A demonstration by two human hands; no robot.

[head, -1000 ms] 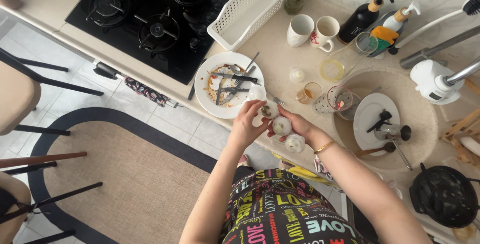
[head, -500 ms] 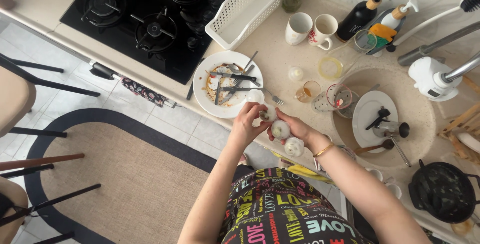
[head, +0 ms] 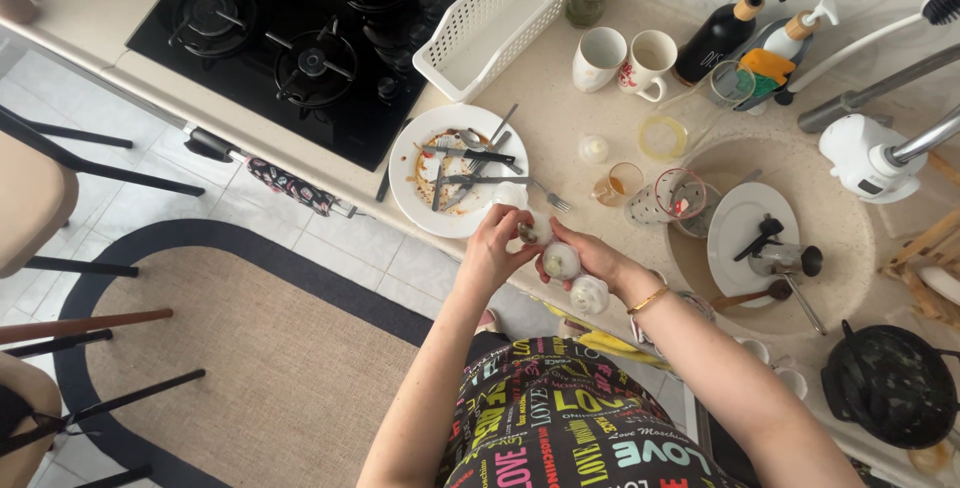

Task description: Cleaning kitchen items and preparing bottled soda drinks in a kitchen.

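Your left hand [head: 497, 245] grips small cup [head: 533, 230]; right hand [head: 590, 263] cradles small glass [head: 561, 261]. Both sit just below dirty plate [head: 420, 198], at counter edge; third glass [head: 589, 295] beside right wrist.

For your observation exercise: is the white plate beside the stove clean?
No, the white plate is smeared with food remains and carries several pieces of used cutlery.
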